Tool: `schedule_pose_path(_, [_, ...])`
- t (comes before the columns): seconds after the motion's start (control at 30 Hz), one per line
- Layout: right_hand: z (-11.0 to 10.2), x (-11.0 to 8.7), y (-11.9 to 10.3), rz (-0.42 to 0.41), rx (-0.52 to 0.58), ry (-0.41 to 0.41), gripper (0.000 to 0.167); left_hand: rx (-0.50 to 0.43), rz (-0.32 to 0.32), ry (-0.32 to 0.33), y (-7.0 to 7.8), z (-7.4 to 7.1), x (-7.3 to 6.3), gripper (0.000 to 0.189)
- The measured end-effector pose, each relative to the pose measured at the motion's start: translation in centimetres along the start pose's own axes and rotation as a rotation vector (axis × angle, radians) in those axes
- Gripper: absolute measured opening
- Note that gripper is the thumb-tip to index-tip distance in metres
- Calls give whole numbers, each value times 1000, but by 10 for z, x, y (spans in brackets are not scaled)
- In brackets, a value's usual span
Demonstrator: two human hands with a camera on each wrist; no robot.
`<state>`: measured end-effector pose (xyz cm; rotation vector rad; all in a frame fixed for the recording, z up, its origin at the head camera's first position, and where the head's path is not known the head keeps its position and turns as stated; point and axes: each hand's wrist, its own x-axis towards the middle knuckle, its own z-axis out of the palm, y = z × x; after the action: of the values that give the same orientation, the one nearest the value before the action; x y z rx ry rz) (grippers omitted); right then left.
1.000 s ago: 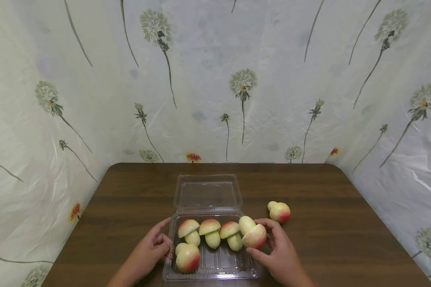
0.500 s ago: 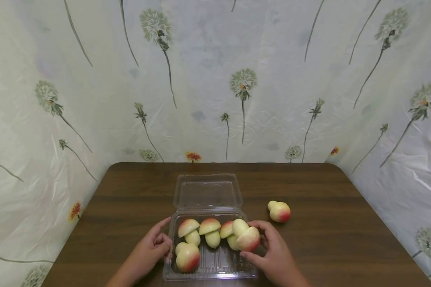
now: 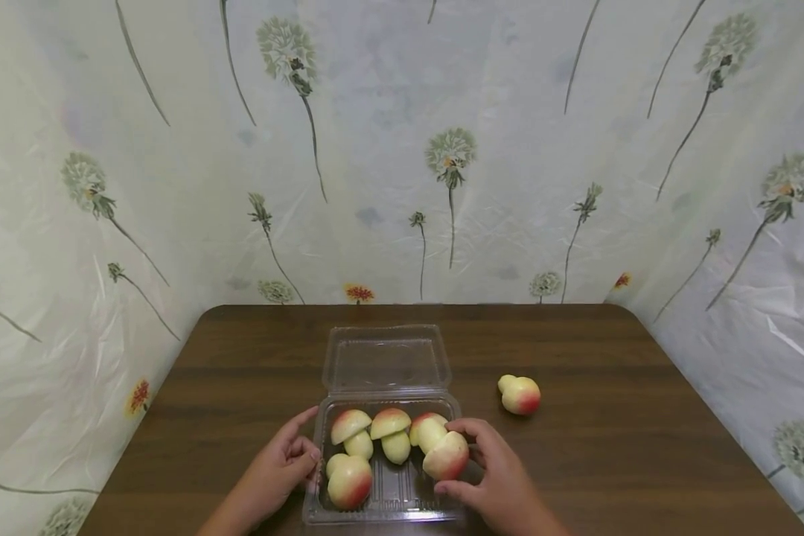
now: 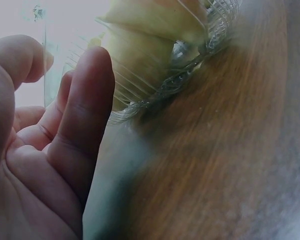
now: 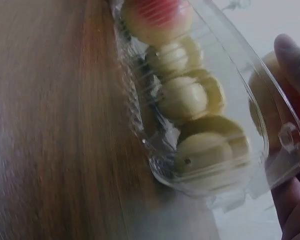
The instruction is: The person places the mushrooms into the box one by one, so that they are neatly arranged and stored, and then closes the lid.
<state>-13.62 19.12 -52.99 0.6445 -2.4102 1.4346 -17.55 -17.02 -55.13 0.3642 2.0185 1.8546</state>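
Note:
In the head view, an open clear plastic container [image 3: 402, 514] holds several pale-yellow model mushrooms with red-tinged caps. Three, such as the middle mushroom [image 3: 395, 444], line its back; another mushroom [image 3: 349, 482] sits at front left. My right hand [image 3: 493, 476] grips a mushroom [image 3: 446, 455] between thumb and fingers, over the container's right part, partly covering the back-right one. In the right wrist view this mushroom [image 5: 265, 97] shows above the rim. My left hand [image 3: 283, 467] holds the container's left edge, thumb against the side wall in the left wrist view; the fingertips' grip is partly hidden.
The container's lid [image 3: 387, 361] lies folded back behind it. One more mushroom [image 3: 519, 394] lies on the brown wooden table [image 3: 576, 350], to the right. A flower-patterned sheet [image 3: 375, 164] hangs behind the table and at both sides.
My right hand has moved left and slightly down with its mushroom, from the container's right edge to over its inside. My left hand stays at the left edge.

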Motion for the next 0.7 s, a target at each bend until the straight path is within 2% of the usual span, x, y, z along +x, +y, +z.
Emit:
schedule_pose_path(0.17, [4, 1, -3, -2, -61, -14, 69, 1, -5, 5, -2, 0, 0, 73])
schedule_pose_path(0.3, [7, 2, -6, 61, -130, -9, 71, 8, -4, 7, 0, 0, 1, 72])
schedule_pose_path(0.47, [9, 3, -10, 131, -152, -30, 73, 10, -2, 4, 2, 0, 1, 72])
schedule_pose_path(0.7, [12, 5, -14, 120, -200, -75, 69, 9, -1, -5, 3, 0, 0, 72])
